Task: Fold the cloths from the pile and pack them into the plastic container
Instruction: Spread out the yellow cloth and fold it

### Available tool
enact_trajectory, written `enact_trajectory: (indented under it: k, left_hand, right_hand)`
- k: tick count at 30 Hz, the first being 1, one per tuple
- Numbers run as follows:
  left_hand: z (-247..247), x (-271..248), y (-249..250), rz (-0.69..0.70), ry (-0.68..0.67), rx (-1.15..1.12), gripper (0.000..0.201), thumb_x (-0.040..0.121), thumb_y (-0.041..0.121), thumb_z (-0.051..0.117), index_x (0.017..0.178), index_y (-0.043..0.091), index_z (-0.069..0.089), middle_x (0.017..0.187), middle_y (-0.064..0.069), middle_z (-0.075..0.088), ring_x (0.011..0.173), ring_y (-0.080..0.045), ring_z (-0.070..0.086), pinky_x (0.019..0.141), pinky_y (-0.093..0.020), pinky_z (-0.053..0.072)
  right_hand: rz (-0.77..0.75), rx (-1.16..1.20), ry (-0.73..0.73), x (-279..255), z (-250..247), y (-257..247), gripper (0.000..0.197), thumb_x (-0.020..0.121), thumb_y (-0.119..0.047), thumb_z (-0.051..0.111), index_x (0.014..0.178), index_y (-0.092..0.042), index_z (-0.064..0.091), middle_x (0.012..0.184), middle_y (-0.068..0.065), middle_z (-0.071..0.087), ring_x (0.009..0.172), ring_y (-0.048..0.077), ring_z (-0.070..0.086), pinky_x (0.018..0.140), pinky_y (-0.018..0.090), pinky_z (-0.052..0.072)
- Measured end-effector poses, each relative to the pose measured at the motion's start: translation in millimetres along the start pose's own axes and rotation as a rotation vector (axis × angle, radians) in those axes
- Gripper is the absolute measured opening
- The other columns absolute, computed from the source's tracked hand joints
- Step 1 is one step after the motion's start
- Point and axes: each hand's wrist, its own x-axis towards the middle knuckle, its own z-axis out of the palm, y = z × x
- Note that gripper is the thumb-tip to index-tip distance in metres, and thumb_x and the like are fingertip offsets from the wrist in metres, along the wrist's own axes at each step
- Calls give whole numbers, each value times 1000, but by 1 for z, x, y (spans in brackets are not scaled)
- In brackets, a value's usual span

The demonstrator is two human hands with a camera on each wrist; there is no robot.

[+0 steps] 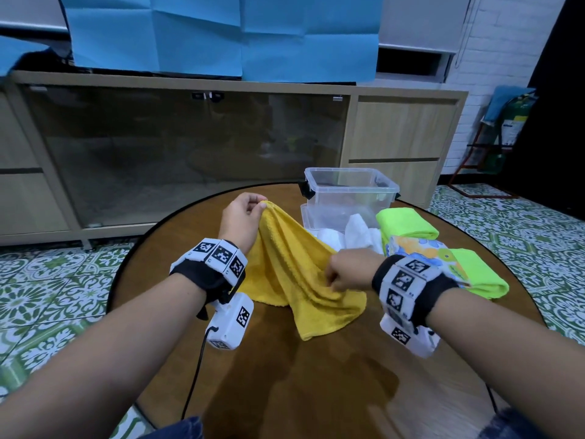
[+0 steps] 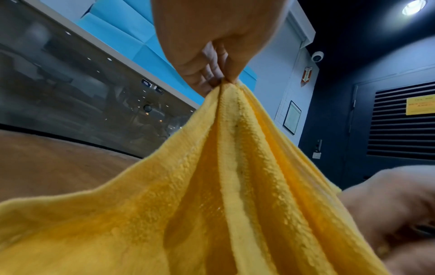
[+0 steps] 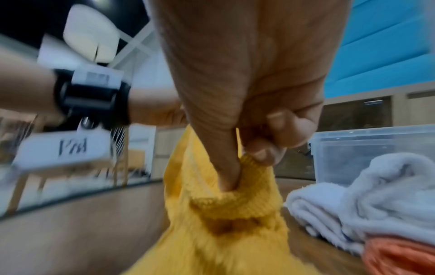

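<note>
Left hand (image 1: pixel 239 218), raised above the table (image 1: pixel 316 375), pinches a corner of a yellow cloth (image 1: pixel 294 267) with its fingers together; lower right hand (image 1: pixel 343 274) clamps curled fingers on bunched fabric.

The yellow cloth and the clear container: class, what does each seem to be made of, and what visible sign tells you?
Yellow cloth: apparently terry or microfibre, matte; looped nubbly pile shows in the left wrist view, and it drapes in soft folds. Clear container: seemingly rigid plastic, glossy; see-through walls with a moulded rim.
</note>
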Motion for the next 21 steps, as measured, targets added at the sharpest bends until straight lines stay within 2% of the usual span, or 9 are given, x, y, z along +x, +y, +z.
enact_trajectory:
  k: [2, 4, 6, 8, 11, 13, 16, 17, 21]
  left_hand:
    - [-5, 4, 0, -25, 58, -15, 11, 95, 18, 51, 100, 17, 61, 96, 0, 62, 91, -14, 59, 76, -24, 46]
    - [-12, 9, -2, -65, 111, -46, 11, 95, 18, 51, 99, 17, 61, 99, -3, 64, 94, -18, 60, 83, -30, 50]
    - [-20, 13, -5, -89, 148, -61, 11, 95, 17, 51, 100, 17, 61, 102, -5, 65, 96, -20, 61, 85, -32, 50]
    - [-27, 16, -6, -98, 176, -61, 14, 95, 17, 51, 103, 14, 62, 104, -6, 65, 97, -20, 61, 82, -30, 49]
    - [-36, 21, 1, -60, 236, -70, 18, 96, 17, 50, 107, 12, 63, 104, -6, 65, 95, -18, 60, 82, -27, 48]
    - [-39, 25, 11, -5, 281, -73, 20, 97, 17, 48, 110, 10, 62, 102, -2, 62, 93, -13, 58, 80, -22, 46]
    - [-36, 25, 22, 45, 302, -81, 21, 97, 16, 47, 111, 8, 61, 99, 1, 59, 91, -8, 55, 74, -14, 41]
    - [-34, 24, 22, 43, 294, -82, 21, 97, 16, 47, 111, 8, 61, 99, 1, 59, 91, -8, 55, 75, -15, 42]
    - [-29, 23, 7, 0, 157, -10, 19, 95, 14, 50, 107, 8, 63, 97, -3, 62, 90, -13, 57, 80, -26, 47]
  right_hand:
    - [-27, 212, 109, -8, -13, 10, 19, 92, -19, 54, 103, -13, 68, 101, 1, 66, 90, 16, 58, 75, 26, 44]
    - [-50, 332, 224, -18, -28, 20, 20, 93, -18, 53, 103, -13, 68, 99, 0, 61, 87, 11, 52, 75, 21, 37]
    - [-38, 362, 273, -25, -39, 29, 21, 93, -19, 53, 105, -9, 67, 96, 1, 54, 86, 13, 48, 76, 24, 36]
    - [-39, 440, 352, -30, -44, 36, 13, 92, -21, 57, 94, -11, 65, 92, 2, 52, 83, 15, 48, 76, 29, 39]
    - [-35, 716, 716, -31, -52, 46, 15, 89, -23, 62, 76, -23, 55, 85, -10, 44, 75, 5, 45, 69, 19, 37]
    - [24, 796, 901, -30, -60, 54, 18, 90, -26, 60, 75, -18, 56, 86, -9, 43, 75, 5, 45, 68, 20, 39]
    - [185, 569, 812, -24, -59, 58, 30, 90, -30, 59, 63, -21, 49, 70, -3, 49, 70, 16, 51, 65, 28, 40]
    - [218, 595, 835, -21, -57, 59, 30, 89, -28, 61, 62, -24, 47, 65, -4, 49, 69, 19, 51, 65, 29, 41]
    - [233, 1110, 999, -13, -53, 60, 23, 83, -11, 68, 85, -26, 51, 68, -3, 48, 63, 13, 48, 58, 28, 42]
